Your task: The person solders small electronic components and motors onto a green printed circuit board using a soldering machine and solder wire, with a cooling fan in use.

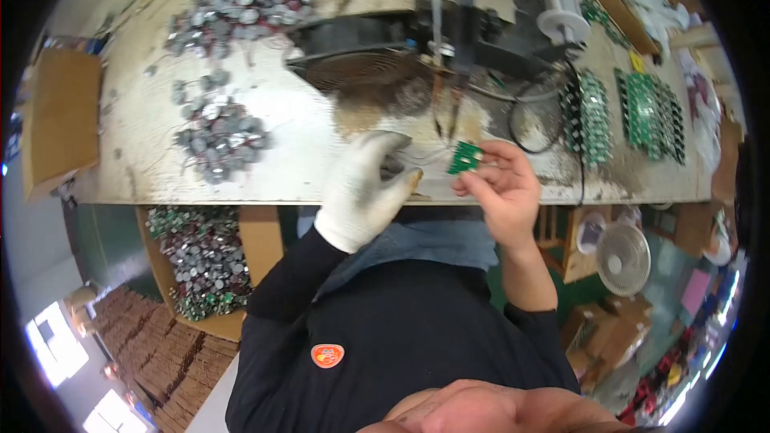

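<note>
My bare right hand point(507, 191) pinches a small green circuit board point(464, 158) by its right edge, just above the bench's front edge. A white glove with greyish fingertips covers my left hand point(361, 186). Its thumb and fingers curl around a small grey round part point(391, 167), mostly hidden between them. Thin wires run from near this part toward the board. Right above the board, two slim upright rods point(446, 116) of a bench fixture come down with their tips close to the wires.
Piles of grey round parts point(220, 140) lie on the left of the white bench point(301, 180). A black fan point(353, 44) sits behind my left hand. To the right are a wire spool point(559, 12) and stacked green boards point(593, 116). A filled carton point(261, 244) stands below left.
</note>
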Demonstrator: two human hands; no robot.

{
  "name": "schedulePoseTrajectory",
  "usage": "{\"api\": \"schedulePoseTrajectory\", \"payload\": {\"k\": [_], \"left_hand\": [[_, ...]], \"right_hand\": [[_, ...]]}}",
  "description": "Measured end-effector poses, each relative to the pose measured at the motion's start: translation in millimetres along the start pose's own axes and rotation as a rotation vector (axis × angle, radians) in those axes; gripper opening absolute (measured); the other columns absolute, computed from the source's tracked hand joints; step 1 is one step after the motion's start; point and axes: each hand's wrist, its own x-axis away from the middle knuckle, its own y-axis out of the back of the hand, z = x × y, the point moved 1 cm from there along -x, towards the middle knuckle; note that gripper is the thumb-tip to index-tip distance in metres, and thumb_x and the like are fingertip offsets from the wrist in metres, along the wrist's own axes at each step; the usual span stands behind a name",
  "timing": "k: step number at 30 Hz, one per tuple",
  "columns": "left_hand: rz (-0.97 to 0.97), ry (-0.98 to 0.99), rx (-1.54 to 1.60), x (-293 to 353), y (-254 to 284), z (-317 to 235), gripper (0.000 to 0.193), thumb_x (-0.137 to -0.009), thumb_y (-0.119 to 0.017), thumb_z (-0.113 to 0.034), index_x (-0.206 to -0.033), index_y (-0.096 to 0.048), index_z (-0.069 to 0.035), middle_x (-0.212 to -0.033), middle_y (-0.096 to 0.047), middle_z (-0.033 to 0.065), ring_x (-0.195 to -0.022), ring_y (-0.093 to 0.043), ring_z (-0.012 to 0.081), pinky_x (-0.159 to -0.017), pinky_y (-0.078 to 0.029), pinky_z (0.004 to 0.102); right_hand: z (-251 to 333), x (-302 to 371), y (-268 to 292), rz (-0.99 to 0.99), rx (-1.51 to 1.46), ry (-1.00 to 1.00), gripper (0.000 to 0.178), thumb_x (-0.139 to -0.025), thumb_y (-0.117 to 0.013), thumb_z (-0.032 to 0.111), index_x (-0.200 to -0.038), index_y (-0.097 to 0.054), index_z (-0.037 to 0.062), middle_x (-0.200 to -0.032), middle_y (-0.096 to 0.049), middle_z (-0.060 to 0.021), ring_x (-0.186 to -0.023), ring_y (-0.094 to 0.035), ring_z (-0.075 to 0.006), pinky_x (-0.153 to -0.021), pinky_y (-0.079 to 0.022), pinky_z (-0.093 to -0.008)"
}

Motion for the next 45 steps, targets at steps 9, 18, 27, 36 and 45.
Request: {"api": "schedulePoseTrajectory", "payload": {"k": [9, 18, 27, 36, 45], "left_hand": [[-0.224, -0.206, -0.155, 1.9, 37.8, 11.0, 0.039, -0.071, -0.072, -0.004, -0.107, -0.059, -0.001, -0.111, -0.058, 0.0174, -0.099, -0.059, 0.0319, -0.085, -0.049, 0.0363], [-0.652, 0.158, -0.511, 47.9, 132.4, 37.6, 0.022, -0.076, -0.072, -0.007, -0.097, -0.065, -0.003, -0.087, -0.064, 0.0092, -0.071, -0.061, 0.0200, -0.064, -0.049, 0.0275], [-0.400, 0.232, -0.687, 27.8, 124.0, 53.3, 0.031, -0.074, -0.075, -0.017, -0.101, -0.067, -0.003, -0.087, -0.060, 0.0136, -0.078, -0.059, 0.0286, -0.070, -0.048, 0.0355], [-0.351, 0.264, -0.631, 17.9, 125.8, 59.4, 0.029, -0.079, -0.070, -0.021, -0.100, -0.065, -0.003, -0.090, -0.058, 0.0157, -0.083, -0.060, 0.0324, -0.072, -0.049, 0.0388], [-0.310, 0.222, -0.716, 23.0, 139.1, 65.7, 0.020, -0.080, -0.067, -0.015, -0.096, -0.068, -0.003, -0.084, -0.059, 0.0149, -0.077, -0.061, 0.0307, -0.068, -0.049, 0.0371]], "right_hand": [[-10.2, -2.6, 14.1, -0.083, 0.171, 0.123, 0.037, -0.084, -0.060, -0.012, -0.119, -0.047, -0.0064, -0.102, -0.056, -0.0121, -0.077, -0.065, -0.0153, -0.067, -0.055, -0.0254], [-10.8, -10.0, 6.5, -0.054, 0.162, 0.095, 0.037, -0.084, -0.060, -0.012, -0.119, -0.048, -0.0062, -0.101, -0.054, -0.0100, -0.077, -0.065, -0.0140, -0.068, -0.055, -0.0250], [-10.3, -9.4, 7.1, -0.049, 0.161, 0.102, 0.036, -0.083, -0.060, -0.011, -0.117, -0.048, -0.0071, -0.100, -0.056, -0.0115, -0.076, -0.065, -0.0142, -0.067, -0.055, -0.0254], [-11.6, -7.4, 9.8, -0.043, 0.124, 0.110, 0.037, -0.083, -0.060, -0.012, -0.117, -0.048, -0.0061, -0.100, -0.056, -0.0114, -0.077, -0.065, -0.0145, -0.067, -0.056, -0.0254], [-11.2, -8.4, 9.7, -0.035, 0.106, 0.116, 0.036, -0.083, -0.060, -0.012, -0.117, -0.048, -0.0060, -0.100, -0.057, -0.0117, -0.077, -0.065, -0.0146, -0.067, -0.056, -0.0257]]}}
